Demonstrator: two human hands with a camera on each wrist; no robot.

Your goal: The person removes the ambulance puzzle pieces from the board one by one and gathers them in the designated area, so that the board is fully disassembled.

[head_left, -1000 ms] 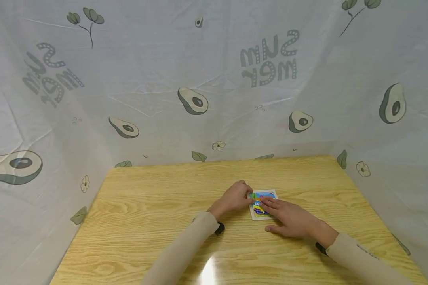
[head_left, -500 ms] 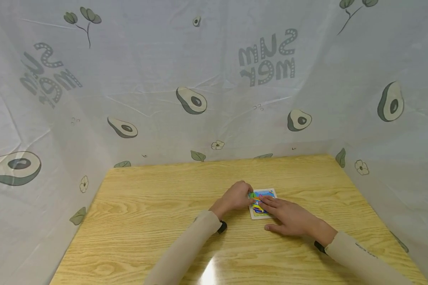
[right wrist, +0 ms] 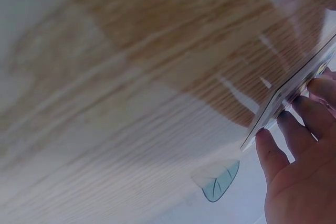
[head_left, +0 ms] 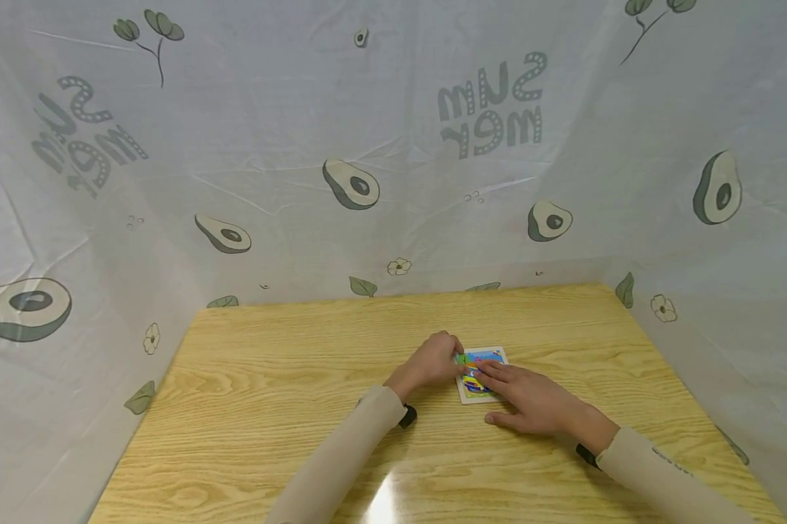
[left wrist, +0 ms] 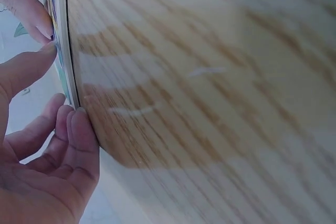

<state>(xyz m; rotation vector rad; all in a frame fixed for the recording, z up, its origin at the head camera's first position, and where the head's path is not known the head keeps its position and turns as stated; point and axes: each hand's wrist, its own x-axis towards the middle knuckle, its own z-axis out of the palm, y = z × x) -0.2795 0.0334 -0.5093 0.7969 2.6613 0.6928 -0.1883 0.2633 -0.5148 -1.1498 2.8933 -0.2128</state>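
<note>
A small square picture board point(head_left: 488, 355) with a pale border and a colourful cartoon print lies flat on the wooden table. My left hand point(head_left: 429, 364) grips its left edge with curled fingers; in the left wrist view the thumb point(left wrist: 39, 59) touches the printed face and the other fingertips meet the rim. Straight fingers of my right hand point(head_left: 534, 400) rest on the picture from the right, hiding part of it, while that thumb lies apart, over the table. The board point(right wrist: 278, 106) appears edge-on in the right wrist view, under the right fingertips.
The wooden table point(head_left: 288, 364) extends around the board on all sides. A white curtain point(head_left: 269, 145) printed with avocados and leaves hangs behind it and along both sides. Bright glare point(head_left: 381, 502) shows near the front.
</note>
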